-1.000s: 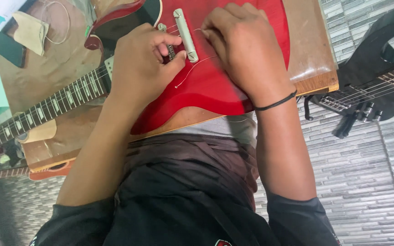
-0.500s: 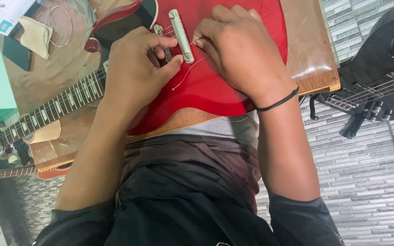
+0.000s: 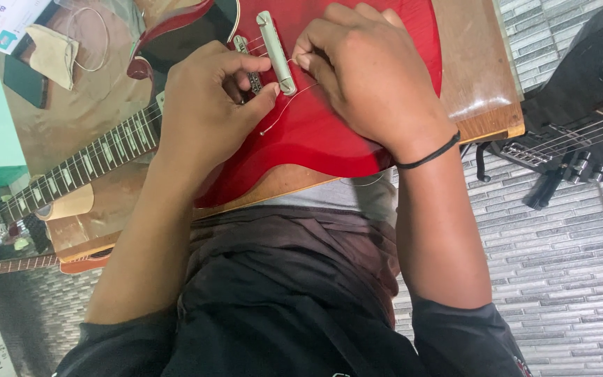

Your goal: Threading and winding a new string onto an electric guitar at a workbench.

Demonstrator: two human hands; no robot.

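Our left hand (image 3: 204, 105) and right hand (image 3: 368, 77) pinching thin wire string (image 3: 284, 108) at chrome tailpiece (image 3: 276, 50), glossy red guitar (image 3: 329, 132), black guitar (image 3: 581, 132) beside wooden surface (image 3: 472, 63)

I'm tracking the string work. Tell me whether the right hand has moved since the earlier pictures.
Barely. The right hand stays just right of the silver tailpiece on the red guitar, fingers pinching the thin string as before.

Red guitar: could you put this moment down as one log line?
left hand: at bridge | right hand: pinching string by tailpiece | red guitar: flat on wooden table
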